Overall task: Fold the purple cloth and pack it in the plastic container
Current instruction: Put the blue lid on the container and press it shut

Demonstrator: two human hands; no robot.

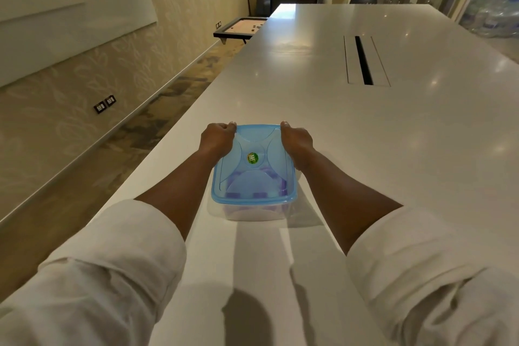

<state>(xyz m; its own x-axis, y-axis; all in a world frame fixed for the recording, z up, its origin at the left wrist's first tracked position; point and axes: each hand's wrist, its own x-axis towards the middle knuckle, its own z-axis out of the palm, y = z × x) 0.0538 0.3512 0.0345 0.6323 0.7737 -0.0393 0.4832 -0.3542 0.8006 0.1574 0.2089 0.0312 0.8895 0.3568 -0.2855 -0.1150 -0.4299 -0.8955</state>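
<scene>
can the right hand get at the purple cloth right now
Probably not. The purple cloth lies inside the plastic container under the blue lid, and the right hand grips the lid's far corner.

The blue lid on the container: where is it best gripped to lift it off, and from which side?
By its two far corners, reaching over from the near side, as the left hand and right hand do now. The blue lid lies flat on the plastic container, and its overhanging rim probably gives fingertips an edge to peel upward.

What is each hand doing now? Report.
Left hand: closed on translucent blue plastic lid, far left corner.
Right hand: closed on its far right corner.
</scene>
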